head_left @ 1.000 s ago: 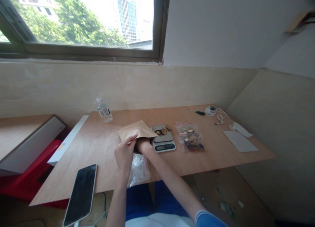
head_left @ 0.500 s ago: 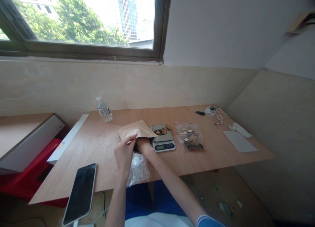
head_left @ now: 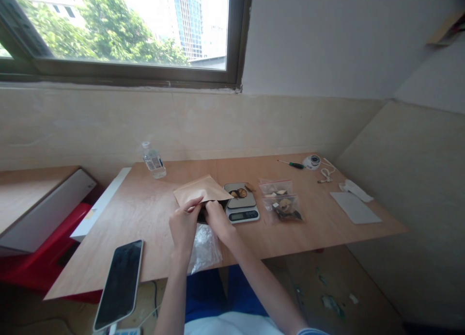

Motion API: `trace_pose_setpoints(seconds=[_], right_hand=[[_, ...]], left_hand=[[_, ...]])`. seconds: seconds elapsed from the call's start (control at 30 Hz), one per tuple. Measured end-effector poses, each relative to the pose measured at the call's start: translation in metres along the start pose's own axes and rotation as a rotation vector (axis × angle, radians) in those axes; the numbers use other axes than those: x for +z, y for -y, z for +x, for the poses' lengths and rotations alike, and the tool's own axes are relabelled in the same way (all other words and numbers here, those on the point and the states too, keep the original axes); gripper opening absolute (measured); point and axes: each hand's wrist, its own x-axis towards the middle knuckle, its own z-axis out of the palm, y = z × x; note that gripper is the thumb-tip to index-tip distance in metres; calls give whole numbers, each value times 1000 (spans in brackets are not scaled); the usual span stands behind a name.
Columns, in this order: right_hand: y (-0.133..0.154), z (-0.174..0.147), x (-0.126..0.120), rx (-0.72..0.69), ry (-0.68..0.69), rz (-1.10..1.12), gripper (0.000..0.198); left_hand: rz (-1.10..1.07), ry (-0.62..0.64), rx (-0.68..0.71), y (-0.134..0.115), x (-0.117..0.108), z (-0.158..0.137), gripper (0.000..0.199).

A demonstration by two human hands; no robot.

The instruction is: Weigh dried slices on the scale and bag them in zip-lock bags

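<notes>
A brown paper pouch (head_left: 199, 189) lies on its side, its dark mouth facing me. My left hand (head_left: 185, 223) pinches the upper edge of that mouth between thumb and fingers. At the opening is my right hand (head_left: 217, 217), its fingers curled together and the tips hidden at the dark inside; what they hold cannot be made out. Just right of the pouch stands a kitchen scale (head_left: 242, 215) with brown dried slices (head_left: 239, 193) on its plate. A clear plastic bag (head_left: 205, 250) lies below my hands.
Two zip bags (head_left: 286, 209) of dried pieces lie right of the scale. Farther right are a screwdriver (head_left: 296, 165), a white camera (head_left: 311, 162) and a white sheet (head_left: 355, 208). A water bottle (head_left: 154, 163) stands back left; a phone (head_left: 119, 281) is at the front left.
My right hand has drawn back out of the pouch, so its knuckles now show at the mouth. The left hand keeps its pinch on the edge.
</notes>
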Motion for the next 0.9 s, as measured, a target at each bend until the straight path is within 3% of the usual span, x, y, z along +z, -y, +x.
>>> trace_pose_setpoints(seconds=[0.13,0.23,0.43,0.57,0.73,0.83,0.9], right_hand=[[12,-19,-25,-3,47,1,23],[14,-26,-39,-44,6,28,20],[0,-30,-49,-188,-44,88,19],[-5,-34,-61,-220,-45,244,20],[-20,-47,-86,-69,-116,548,14],[-50,-51,-98,118,-235,707,7],[-76,-49,-100,203,-339,732,12]], left_hand=[[-23,7,-4,0,-1,0,20],[-14,14,12,0,0,0,20],[3,18,14,-3,3,0,20],[-2,3,11,-3,3,3,21],[22,-19,3,2,1,7,20],[17,-41,-14,5,1,7,19],[7,-46,-32,6,1,7,19]])
